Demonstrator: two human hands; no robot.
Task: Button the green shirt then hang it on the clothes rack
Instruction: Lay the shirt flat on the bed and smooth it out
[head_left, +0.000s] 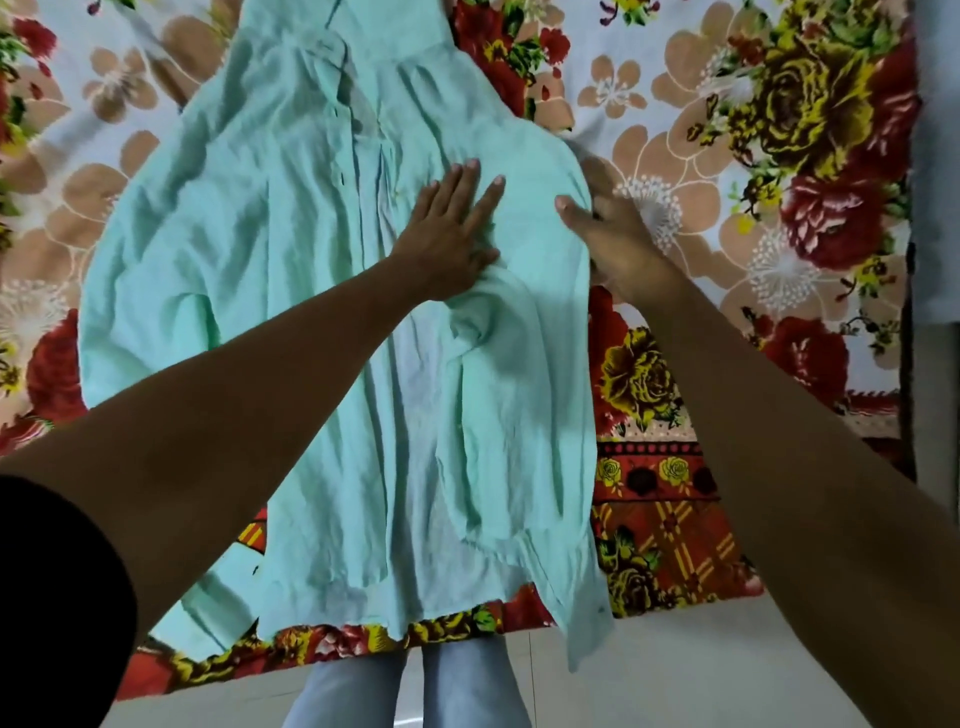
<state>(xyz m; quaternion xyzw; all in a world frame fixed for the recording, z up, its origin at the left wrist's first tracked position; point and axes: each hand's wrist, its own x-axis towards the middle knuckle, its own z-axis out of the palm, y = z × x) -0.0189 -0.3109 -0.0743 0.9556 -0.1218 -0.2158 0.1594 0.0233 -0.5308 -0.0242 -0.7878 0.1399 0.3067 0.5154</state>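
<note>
So the green shirt (291, 270) is spread out front-up on a bed covered with a loud floral blanket (779, 156), collar at the far end and the hem hanging a bit over the near edge. It looks unbuttoned down the middle, the two front panels lying apart with the paler inside showing between them, and it's pretty wrinkled. The left hand (452, 234) lies flat on the right front panel, fingers straight and spread, pressing the cloth down and not gripping anything. The right hand (618, 239) is at the shirt's right side edge, thumb on top of the fabric and the other fingers tucked under it, so it seems to have that edge pinched. Below the bed edge you can see light jeans (467, 691) and a pale tiled floor (675, 675).
</note>
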